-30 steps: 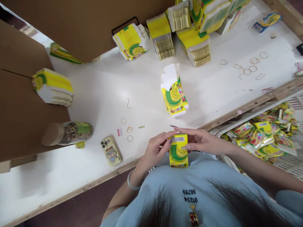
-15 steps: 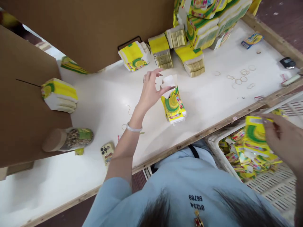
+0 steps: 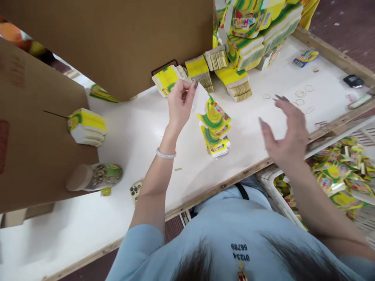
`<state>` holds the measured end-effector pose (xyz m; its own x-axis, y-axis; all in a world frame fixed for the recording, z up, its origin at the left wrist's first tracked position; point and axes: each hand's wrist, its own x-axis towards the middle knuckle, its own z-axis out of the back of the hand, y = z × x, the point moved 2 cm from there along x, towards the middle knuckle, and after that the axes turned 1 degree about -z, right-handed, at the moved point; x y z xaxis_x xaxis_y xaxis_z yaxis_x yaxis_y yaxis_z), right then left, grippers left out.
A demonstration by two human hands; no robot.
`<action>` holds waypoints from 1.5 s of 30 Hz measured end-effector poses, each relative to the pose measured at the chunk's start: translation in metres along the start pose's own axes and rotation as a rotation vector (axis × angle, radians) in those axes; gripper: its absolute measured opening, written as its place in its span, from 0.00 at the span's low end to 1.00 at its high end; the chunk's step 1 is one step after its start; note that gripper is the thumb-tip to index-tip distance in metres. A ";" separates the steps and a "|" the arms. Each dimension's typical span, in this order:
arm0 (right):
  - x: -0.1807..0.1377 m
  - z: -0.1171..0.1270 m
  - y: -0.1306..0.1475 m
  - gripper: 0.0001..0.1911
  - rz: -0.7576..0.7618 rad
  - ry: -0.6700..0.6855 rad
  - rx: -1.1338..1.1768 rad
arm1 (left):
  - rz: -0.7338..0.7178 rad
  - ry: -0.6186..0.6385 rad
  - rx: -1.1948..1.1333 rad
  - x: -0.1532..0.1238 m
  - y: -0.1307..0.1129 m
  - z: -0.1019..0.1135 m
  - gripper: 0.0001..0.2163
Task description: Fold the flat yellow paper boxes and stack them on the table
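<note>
My left hand (image 3: 181, 102) pinches the white flap of a flat yellow-and-green printed carton (image 3: 215, 113) and holds it tilted up above the table. Under it, a small stack of similar cartons (image 3: 216, 146) lies on the white tabletop. To the right, my right hand (image 3: 285, 134) hovers over the table near its front edge, thumb and fingers spread, with nothing in it. A pale bangle (image 3: 166, 154) circles my left wrist.
Bundled cartons (image 3: 233, 80) and a taller pile (image 3: 249, 43) stand at the back. A crate (image 3: 268, 181) of cartons sits below the right edge. A jar (image 3: 102, 175), a phone (image 3: 135, 189) and rubber bands (image 3: 300, 93) lie about. Cardboard (image 3: 140, 35) walls the back.
My right hand has let go of a carton over the crate and come back above the table, open. My left hand has closed on a carton's flap and lifted it off the stack.
</note>
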<state>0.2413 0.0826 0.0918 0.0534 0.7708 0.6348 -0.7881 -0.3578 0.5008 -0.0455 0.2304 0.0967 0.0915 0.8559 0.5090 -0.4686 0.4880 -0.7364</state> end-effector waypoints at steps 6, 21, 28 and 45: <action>0.034 -0.076 0.068 0.30 0.040 0.083 0.306 | -0.024 -0.097 -0.035 -0.032 -0.074 0.016 0.23; 0.000 -0.058 0.087 0.22 -0.086 0.064 0.617 | -0.090 0.303 -0.283 -0.154 -0.100 -0.036 0.34; -0.012 -0.063 0.085 0.22 -0.355 0.098 0.686 | 0.165 0.226 -0.266 -0.164 -0.105 -0.025 0.25; -0.062 -0.058 0.078 0.21 -0.490 0.302 0.865 | 0.517 0.145 -0.550 -0.206 -0.094 -0.007 0.32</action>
<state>0.1413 0.0370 0.0572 -0.0004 0.9910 0.1339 -0.0061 -0.1339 0.9910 -0.0146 0.0095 0.0583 0.1118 0.9937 0.0042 0.0183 0.0022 -0.9998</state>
